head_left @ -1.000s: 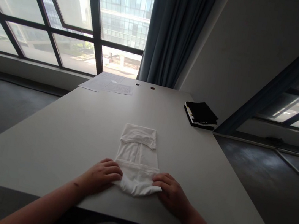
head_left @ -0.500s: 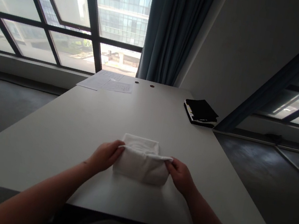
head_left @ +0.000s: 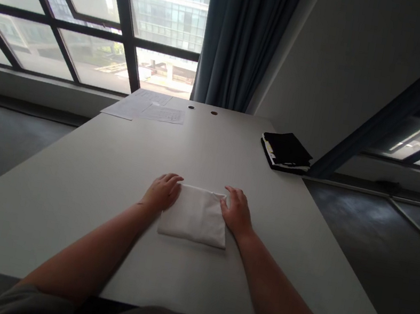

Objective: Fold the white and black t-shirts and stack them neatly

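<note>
A folded white cloth (head_left: 195,216) lies flat on the white table (head_left: 84,200), close to its front edge. My left hand (head_left: 163,191) rests along the cloth's far left side, fingers stretched forward, the thumb side touching the fabric. On the opposite side, my right hand (head_left: 237,210) lies at the far right corner with its fingers apart and the thumb on the cloth. Neither hand grips the fabric.
Sheets of paper (head_left: 141,105) lie at the table's far left corner. A black stack of what looks like folders or cloth (head_left: 287,150) sits near the right edge. Two round holes are at the back, before a blue curtain (head_left: 247,39) and windows.
The cloth's raised near edge has been folded over away from me and laid down flat. Both hands have let go of that edge and moved forward to the cloth's far sides.
</note>
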Demonstrator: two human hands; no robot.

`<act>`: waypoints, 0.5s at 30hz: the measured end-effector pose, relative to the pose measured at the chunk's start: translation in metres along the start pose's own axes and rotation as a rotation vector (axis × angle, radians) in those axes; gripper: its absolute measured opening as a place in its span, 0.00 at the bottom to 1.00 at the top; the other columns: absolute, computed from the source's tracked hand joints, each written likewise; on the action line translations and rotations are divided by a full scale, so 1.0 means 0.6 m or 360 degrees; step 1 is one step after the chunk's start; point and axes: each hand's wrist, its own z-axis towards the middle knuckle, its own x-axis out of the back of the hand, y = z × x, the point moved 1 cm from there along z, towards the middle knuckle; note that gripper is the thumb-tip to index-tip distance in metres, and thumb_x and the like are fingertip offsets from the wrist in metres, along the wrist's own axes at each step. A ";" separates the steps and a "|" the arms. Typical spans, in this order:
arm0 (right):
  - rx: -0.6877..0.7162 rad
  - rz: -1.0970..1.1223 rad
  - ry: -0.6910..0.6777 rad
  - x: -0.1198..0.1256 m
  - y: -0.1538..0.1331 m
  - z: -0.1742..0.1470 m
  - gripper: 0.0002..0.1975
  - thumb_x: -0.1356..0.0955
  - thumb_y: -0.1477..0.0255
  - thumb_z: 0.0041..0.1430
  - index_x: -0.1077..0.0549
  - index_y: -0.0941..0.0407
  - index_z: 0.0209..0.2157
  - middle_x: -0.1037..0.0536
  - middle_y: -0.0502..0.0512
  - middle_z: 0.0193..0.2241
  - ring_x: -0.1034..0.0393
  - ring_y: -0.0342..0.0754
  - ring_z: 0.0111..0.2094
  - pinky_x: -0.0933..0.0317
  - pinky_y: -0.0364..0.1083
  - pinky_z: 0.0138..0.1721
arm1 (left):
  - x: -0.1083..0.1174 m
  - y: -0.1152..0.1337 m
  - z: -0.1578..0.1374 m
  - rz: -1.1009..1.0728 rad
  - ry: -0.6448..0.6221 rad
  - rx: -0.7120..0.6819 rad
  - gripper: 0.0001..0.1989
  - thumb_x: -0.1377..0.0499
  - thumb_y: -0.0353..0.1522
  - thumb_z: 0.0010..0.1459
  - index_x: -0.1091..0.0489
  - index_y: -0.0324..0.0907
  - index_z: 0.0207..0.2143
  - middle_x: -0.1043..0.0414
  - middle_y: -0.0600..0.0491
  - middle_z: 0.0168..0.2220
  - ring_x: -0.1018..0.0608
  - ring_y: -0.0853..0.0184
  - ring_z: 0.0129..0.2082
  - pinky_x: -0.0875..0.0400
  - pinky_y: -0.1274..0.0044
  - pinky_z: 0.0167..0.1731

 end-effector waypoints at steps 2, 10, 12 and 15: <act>0.0114 -0.0063 0.0000 -0.001 -0.030 -0.006 0.22 0.38 0.69 0.69 0.28 0.60 0.60 0.28 0.68 0.58 0.37 0.58 0.62 0.44 0.55 0.66 | -0.003 0.033 -0.004 0.0052 -0.0026 -0.0123 0.19 0.52 0.37 0.73 0.28 0.44 0.59 0.25 0.46 0.60 0.25 0.59 0.59 0.32 0.64 0.62; -0.0096 -0.0277 -0.0702 -0.056 -0.071 -0.042 0.34 0.41 0.58 0.74 0.44 0.62 0.73 0.47 0.65 0.74 0.57 0.61 0.75 0.59 0.61 0.72 | -0.064 0.059 -0.038 0.0265 -0.0378 -0.0029 0.31 0.52 0.43 0.72 0.42 0.39 0.72 0.44 0.43 0.73 0.43 0.52 0.74 0.48 0.55 0.72; -0.0148 -0.0265 -0.0717 -0.060 -0.048 -0.042 0.35 0.42 0.58 0.74 0.46 0.63 0.74 0.50 0.66 0.74 0.58 0.60 0.75 0.60 0.60 0.73 | -0.068 0.039 -0.041 0.0235 -0.0404 0.0028 0.33 0.53 0.44 0.73 0.44 0.36 0.73 0.47 0.42 0.74 0.47 0.50 0.76 0.47 0.57 0.72; -0.0195 -0.0240 -0.0694 -0.059 -0.019 -0.040 0.35 0.44 0.59 0.74 0.47 0.64 0.74 0.48 0.68 0.74 0.55 0.59 0.75 0.60 0.60 0.73 | -0.067 0.017 -0.042 0.0160 -0.0429 0.0051 0.35 0.54 0.45 0.72 0.46 0.33 0.73 0.51 0.41 0.75 0.50 0.47 0.76 0.45 0.56 0.72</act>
